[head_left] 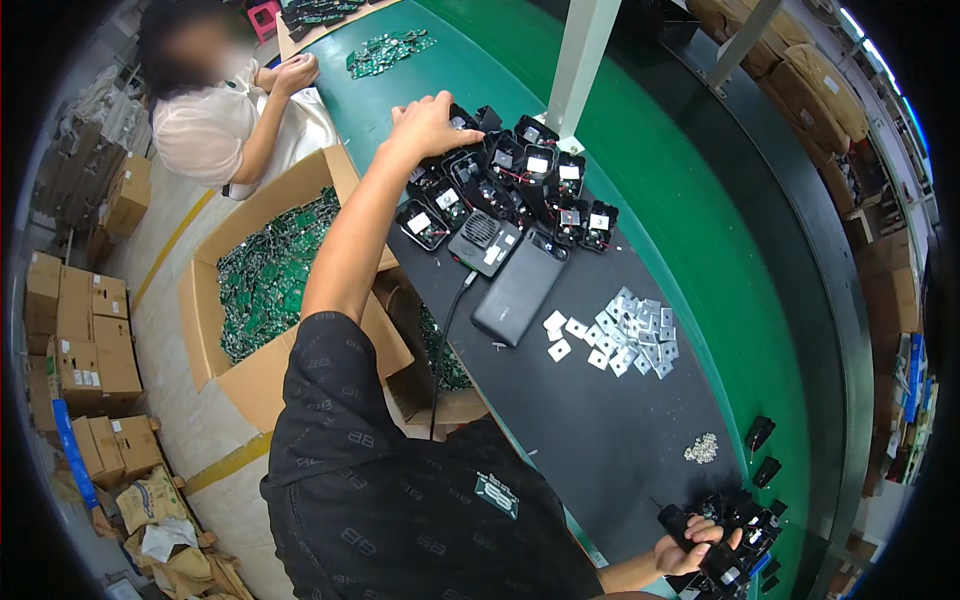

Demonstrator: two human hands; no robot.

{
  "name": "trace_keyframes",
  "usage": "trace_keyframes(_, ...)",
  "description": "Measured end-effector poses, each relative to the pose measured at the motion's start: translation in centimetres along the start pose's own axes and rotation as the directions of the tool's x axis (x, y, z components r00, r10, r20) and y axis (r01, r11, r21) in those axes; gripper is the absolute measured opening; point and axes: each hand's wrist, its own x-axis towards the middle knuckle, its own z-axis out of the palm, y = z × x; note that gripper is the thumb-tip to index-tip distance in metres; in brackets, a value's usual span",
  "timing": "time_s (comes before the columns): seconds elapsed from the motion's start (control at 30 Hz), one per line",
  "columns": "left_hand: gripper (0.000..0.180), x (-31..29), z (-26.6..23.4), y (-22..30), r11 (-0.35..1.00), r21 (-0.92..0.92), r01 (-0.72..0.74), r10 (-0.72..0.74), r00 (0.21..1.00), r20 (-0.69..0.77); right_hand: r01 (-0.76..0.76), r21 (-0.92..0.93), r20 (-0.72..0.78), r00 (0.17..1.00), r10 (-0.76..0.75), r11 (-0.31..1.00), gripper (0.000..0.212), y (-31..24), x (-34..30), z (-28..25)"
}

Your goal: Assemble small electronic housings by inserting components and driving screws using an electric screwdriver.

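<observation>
My left hand (428,128) reaches to the far end of the dark mat, its fingers and thumb around a black plastic housing (461,117) at the edge of a cluster. Its fingertips are partly hidden. Several more open black housings (538,163), with white-labelled parts and thin wires inside, crowd beside it. At the lower right my right hand (692,545) is closed around a black electric screwdriver (676,521), its thin bit pointing up and left. Beneath and beside that hand lies another pile of black housings (752,525).
On the mat (560,440) lie a black power bank (521,288), a cabled black device (484,243), silvery square plates (635,335) and small screws (701,448). A white post (580,70) rises behind. A carton (235,385) of green circuit boards stands left, near a seated person (215,120).
</observation>
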Motion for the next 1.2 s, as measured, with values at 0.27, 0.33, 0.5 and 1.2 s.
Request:
trace_keyframes(0.27, 0.033, -7.8, -3.4, 5.1, 0.825, -0.292, -0.484, 0.221, 0.752, -0.621, 0.12, -0.015, 0.072, 0.99, -0.118, 0.993, 0.06, 0.3, 3.2, 1.8)
trace_keyframes(0.33, 0.026, -13.8, -3.2, 10.2, 0.681, -0.512, -0.523, 0.278, 0.832, -0.48, 0.125, 0.056, 0.05, 0.991, -0.128, 0.991, 0.064, 0.6, 3.3, 1.8)
trace_keyframes(0.5, 0.035, -22.7, 1.9, 17.1, 0.62, -0.562, -0.548, 0.616, 0.783, -0.085, 0.106, 0.037, -0.02, 0.994, -0.106, 0.994, 0.062, -0.1, 2.6, 0.3)
trace_keyframes(1.2, 0.036, -23.9, 2.7, 18.3, 0.805, -0.314, -0.504, 0.571, 0.802, 0.177, 0.214, -0.183, -0.387, 0.881, -0.27, 0.959, 0.047, 4.4, 5.1, -1.2)
